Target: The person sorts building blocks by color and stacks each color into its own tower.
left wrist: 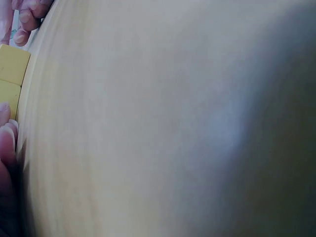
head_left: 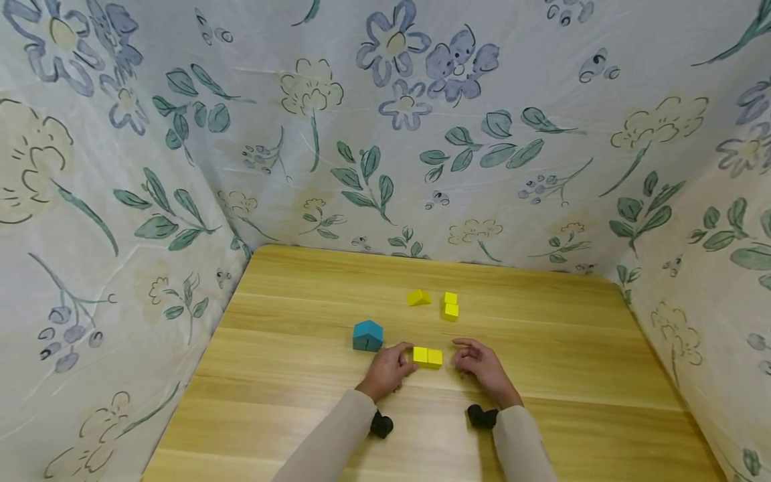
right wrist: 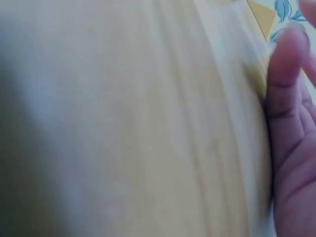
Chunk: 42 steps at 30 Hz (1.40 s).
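Observation:
Two yellow cubes lie side by side as a row on the wooden table. My left hand (head_left: 385, 372) is at the row's left end, pinching the left cube (head_left: 420, 355) between thumb and fingertips. The right cube (head_left: 435, 359) sits flush against it. To the right of the row, my right hand (head_left: 482, 367) holds nothing, its fingers loosely bent and apart from the cubes. At the left edge of the left wrist view, fingertips (left wrist: 7, 143) meet the near cube (left wrist: 9, 95). My right thumb (right wrist: 287, 74) fills the right side of the right wrist view.
A blue house-shaped block (head_left: 367, 336) stands to the left of my left hand. Farther back lie a yellow triangular block (head_left: 418, 298) and two more yellow cubes (head_left: 450, 306) in line. Floral cloth (head_left: 385, 187) hangs around the back and sides of the table (head_left: 289, 402).

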Available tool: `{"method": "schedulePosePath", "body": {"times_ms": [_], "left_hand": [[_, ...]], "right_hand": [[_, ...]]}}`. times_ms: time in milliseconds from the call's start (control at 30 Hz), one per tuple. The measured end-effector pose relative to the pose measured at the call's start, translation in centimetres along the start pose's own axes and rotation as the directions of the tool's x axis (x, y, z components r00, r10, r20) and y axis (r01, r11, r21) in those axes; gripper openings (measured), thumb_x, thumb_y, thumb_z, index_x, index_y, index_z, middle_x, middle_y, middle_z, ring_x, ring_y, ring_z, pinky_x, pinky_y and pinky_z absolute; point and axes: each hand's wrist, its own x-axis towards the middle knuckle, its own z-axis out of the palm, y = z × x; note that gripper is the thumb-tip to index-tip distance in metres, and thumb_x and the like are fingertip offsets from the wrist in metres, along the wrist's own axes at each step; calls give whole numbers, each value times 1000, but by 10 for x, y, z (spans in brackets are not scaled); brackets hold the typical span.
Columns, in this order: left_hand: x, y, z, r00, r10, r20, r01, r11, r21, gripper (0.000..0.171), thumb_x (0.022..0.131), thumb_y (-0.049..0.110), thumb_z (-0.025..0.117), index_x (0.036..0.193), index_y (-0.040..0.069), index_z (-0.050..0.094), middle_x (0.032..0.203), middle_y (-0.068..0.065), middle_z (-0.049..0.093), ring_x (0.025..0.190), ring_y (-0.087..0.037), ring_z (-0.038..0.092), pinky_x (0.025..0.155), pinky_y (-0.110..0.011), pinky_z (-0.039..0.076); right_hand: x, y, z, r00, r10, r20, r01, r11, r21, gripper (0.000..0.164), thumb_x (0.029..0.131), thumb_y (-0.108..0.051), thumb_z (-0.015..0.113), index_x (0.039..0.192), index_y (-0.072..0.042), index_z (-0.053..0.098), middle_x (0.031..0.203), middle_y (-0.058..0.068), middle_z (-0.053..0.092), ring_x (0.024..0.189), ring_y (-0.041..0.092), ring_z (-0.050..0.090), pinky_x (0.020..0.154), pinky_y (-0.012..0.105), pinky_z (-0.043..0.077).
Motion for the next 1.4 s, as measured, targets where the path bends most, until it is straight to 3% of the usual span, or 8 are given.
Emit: {"method": "schedulePosePath", "body": {"times_ms": [133,400,600,833,1200,1400], "left_hand": [[0,0,0,1000,-2,2,2,1000,9,40,90,16,68,128,6,57,67,3,54,41,-9,48,41,-22,42],[0,1,0,1000,0,-5,0,1000,19,40,90,15,68,127,6,57,67,2,55,40,-9,48,41,-23,42],[1,0,-1,1000,0,-1,0,1000,19,40,90,14,68,128,6,57,67,3,55,40,-9,48,41,-23,42],[1,-1,-1,1000,-3,6,3,1000,16,41,90,15,68,128,6,56,66,5,54,39,-9,47,39,-22,41],[3,-1,0,1000,-8,5,8,1000,18,41,90,15,68,128,6,57,66,4,54,39,-10,48,39,-22,42],[3,-1,-1,1000,-13,9,13,1000,5,42,90,15,68,129,5,56,66,4,54,39,-9,47,39,-22,42]], "right_hand": [[8,-1,-4,995,31,-100,-29,999,21,46,93,-6,63,135,5,48,93,13,59,66,16,54,59,29,51],[38,-8,-13,978,19,-208,-25,999,-29,46,92,-9,65,135,-3,50,87,7,59,60,16,51,56,28,51],[59,-10,-18,979,3,-203,-11,999,-39,54,90,-13,70,138,-7,48,87,6,60,58,14,50,56,27,50],[73,-9,-16,982,-14,-187,9,1000,-29,52,89,-10,70,136,-6,49,81,3,61,56,13,48,52,27,48],[78,-10,-12,967,26,-254,-30,999,-14,42,86,-2,71,124,-2,53,73,2,57,51,13,45,45,26,45],[75,-19,-8,964,54,-259,-67,997,-42,47,85,-4,73,128,1,53,82,11,57,48,11,44,44,25,44]]}}
